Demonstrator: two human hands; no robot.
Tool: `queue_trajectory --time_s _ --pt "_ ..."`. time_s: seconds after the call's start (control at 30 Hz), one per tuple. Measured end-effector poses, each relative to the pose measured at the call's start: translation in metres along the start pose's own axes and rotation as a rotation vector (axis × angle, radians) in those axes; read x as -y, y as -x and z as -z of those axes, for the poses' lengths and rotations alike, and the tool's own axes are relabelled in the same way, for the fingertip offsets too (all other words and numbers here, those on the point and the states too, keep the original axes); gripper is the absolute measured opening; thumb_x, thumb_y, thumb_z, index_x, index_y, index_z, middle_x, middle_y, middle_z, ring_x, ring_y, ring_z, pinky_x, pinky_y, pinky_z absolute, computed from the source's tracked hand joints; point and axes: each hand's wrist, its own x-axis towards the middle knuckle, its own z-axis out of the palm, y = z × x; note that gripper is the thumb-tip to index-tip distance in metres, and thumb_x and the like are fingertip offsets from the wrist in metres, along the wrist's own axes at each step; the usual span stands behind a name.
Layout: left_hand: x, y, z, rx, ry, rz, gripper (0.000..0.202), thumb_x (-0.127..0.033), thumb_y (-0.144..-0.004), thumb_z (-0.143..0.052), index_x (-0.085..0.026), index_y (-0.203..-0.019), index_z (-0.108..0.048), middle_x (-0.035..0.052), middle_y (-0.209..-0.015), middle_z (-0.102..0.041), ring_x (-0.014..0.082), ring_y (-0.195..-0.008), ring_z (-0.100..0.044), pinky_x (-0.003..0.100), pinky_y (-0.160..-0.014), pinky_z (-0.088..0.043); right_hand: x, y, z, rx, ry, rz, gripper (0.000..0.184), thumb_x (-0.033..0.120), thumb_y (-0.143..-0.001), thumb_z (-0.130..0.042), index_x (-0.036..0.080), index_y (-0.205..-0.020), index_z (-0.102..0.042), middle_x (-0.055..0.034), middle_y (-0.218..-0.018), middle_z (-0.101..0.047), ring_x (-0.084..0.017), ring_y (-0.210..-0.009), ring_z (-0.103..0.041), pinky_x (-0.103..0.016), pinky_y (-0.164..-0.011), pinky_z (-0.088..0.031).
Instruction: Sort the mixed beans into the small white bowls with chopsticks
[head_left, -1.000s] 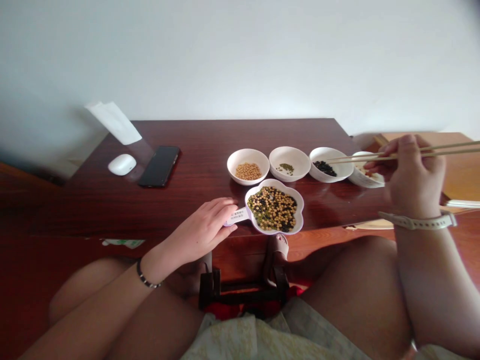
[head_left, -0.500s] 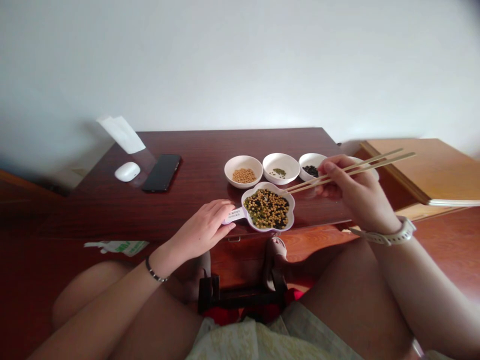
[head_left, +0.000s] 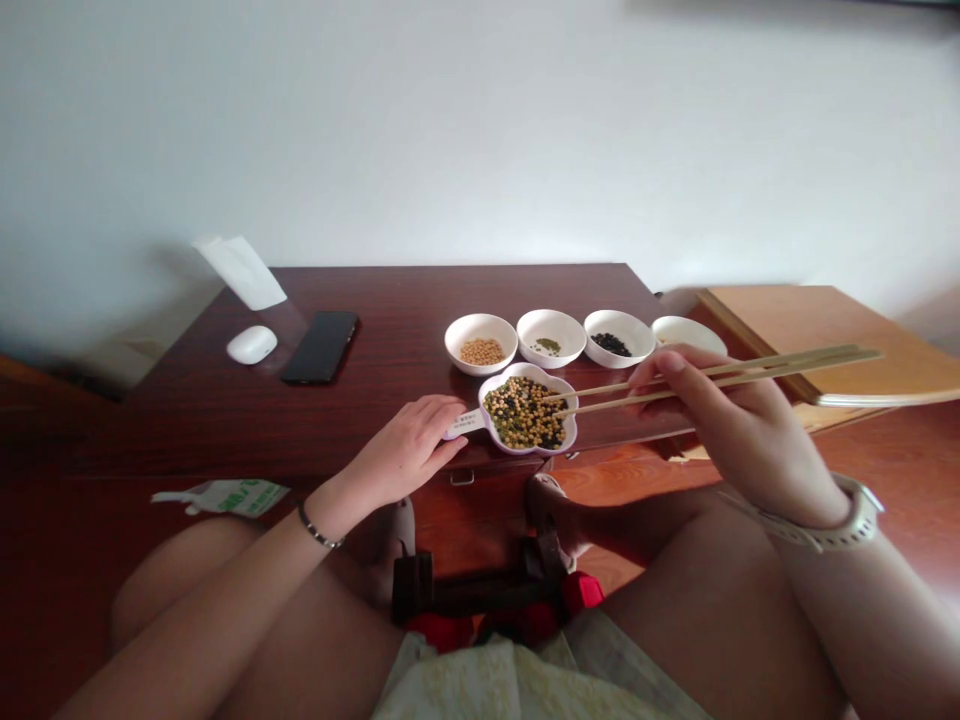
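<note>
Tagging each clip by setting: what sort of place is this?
Probably a room at home: a dark red-brown wooden desk against a plain white wall, carrying a black smartphone, a white computer mouse and a row of small white bowls, some holding beans.

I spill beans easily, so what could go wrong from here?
The mixed-bean dish sits at the front edge of the table; a hard poke from the chopsticks in the right hand could push it off, though the left hand steadies its handle. Round beans may slip from the tips and roll to the floor.
</note>
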Motion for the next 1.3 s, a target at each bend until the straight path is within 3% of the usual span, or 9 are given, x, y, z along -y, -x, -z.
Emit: queue_trajectory --time_s 0.13,0.27,0.4,0.9,1.3 --pt "-0.002 0.001 0.001 0.0 0.007 0.017 0.026 -0.028 -0.113 -0.06 -0.02 -0.138 -0.06 0.0145 -0.142 -0.069 0.0338 -0.133 -0.067 0.057 -0.114 -0.057 -0.017 -0.01 -0.013 -0.027 -0.119 0.04 0.037 0.059 -0.102 -0.075 0.025 -0.088 -0.076 -0.0042 -0.082 -0.075 -0.02 -0.073 -0.076 -0.031 -0.066 -0.066" --pt "-0.004 0.0 0.002 0.002 0.01 0.032 0.026 -0.028 -0.114 -0.058 -0.023 -0.139 -0.06 0.0126 -0.141 -0.07 0.0326 -0.133 -0.067 0.056 -0.115 -0.058 -0.049 -0.032 -0.031 0.07 -0.202 0.001 0.039 0.061 -0.103 -0.074 0.025 -0.089 -0.073 -0.0024 -0.085 -0.073 -0.017 -0.073 -0.074 -0.028 -0.068 -0.065" --pt "-0.002 0.0 0.002 0.011 0.007 0.025 0.027 -0.028 -0.115 -0.056 -0.02 -0.14 -0.059 0.013 -0.142 -0.069 0.0336 -0.134 -0.066 0.056 -0.116 -0.057 -0.064 -0.044 -0.043 0.122 -0.202 -0.044 0.043 0.065 -0.099 -0.076 0.024 -0.088 -0.072 -0.0033 -0.089 -0.071 -0.018 -0.075 -0.074 -0.03 -0.067 -0.065" --pt "0.009 -0.006 0.001 0.059 0.003 0.047 0.031 -0.032 -0.115 -0.057 -0.023 -0.145 -0.058 0.0156 -0.148 -0.068 0.0343 -0.141 -0.063 0.057 -0.121 -0.053 -0.087 -0.08 -0.06 0.209 -0.164 -0.108 0.044 0.067 -0.102 -0.071 0.026 -0.088 -0.07 -0.0033 -0.076 -0.075 -0.022 -0.069 -0.075 -0.033 -0.063 -0.061" --pt "0.012 -0.008 0.006 0.125 -0.056 0.002 0.033 -0.029 -0.115 -0.058 -0.016 -0.145 -0.055 0.0198 -0.149 -0.066 0.0362 -0.144 -0.06 0.057 -0.123 -0.052 -0.071 -0.091 -0.06 0.181 -0.153 -0.092 0.048 0.071 -0.1 -0.071 0.026 -0.083 -0.071 -0.0037 -0.073 -0.069 -0.02 -0.062 -0.066 -0.033 -0.057 -0.057"
